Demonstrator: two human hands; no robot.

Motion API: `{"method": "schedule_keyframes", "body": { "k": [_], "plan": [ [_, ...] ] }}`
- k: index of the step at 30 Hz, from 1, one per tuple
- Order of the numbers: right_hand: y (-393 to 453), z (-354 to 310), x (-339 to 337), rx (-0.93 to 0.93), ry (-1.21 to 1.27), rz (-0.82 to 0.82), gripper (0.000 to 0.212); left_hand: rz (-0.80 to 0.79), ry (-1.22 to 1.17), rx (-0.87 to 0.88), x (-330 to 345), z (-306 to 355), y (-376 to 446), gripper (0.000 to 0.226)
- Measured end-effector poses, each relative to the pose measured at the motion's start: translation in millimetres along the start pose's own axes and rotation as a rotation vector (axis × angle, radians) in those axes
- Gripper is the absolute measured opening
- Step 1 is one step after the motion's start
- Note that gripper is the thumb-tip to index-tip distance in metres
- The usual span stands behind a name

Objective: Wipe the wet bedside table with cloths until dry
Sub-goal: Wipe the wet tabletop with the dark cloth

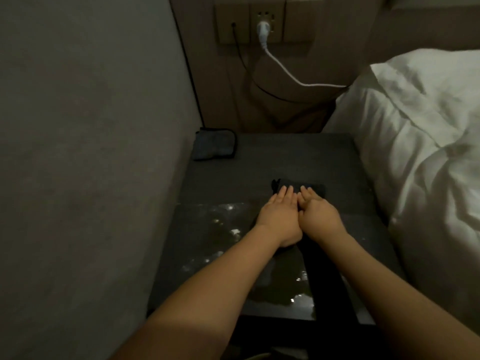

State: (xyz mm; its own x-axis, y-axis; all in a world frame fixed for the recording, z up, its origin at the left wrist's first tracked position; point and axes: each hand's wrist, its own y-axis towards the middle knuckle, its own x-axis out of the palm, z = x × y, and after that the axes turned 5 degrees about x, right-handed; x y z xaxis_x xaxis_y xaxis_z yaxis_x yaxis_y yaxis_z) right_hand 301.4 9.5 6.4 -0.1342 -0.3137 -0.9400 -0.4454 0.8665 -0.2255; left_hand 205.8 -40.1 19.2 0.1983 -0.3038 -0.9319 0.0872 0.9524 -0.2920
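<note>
Both forearms reach out over the wet near half of the dark bedside table (272, 149), and my left hand (279, 216) and right hand (318, 216) lie side by side, touching, fingers flat and pressed down on a dark cloth (315, 189) at mid-table — neither grips it. To dry this well I should keep even weight on my palms and draw the cloth back through the glistening water (228, 229) in overlapping passes. A second, folded blue-grey cloth (214, 148) waits in the far left corner beside the wall — no containers anywhere.
</note>
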Motion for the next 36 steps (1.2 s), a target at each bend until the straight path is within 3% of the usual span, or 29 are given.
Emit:
{"method": "schedule_keyframes", "body": {
  "k": [16,36],
  "plan": [
    [40,-192,45,-0.293,0.013,-0.091,0.051,0.046,-0.046,-0.313,-6,-166,-87,0.077],
    [-7,-180,48,-0.382,-0.051,-0.155,0.051,0.091,-0.094,-0.359,16,-137,-126,0.077]
  ]
}}
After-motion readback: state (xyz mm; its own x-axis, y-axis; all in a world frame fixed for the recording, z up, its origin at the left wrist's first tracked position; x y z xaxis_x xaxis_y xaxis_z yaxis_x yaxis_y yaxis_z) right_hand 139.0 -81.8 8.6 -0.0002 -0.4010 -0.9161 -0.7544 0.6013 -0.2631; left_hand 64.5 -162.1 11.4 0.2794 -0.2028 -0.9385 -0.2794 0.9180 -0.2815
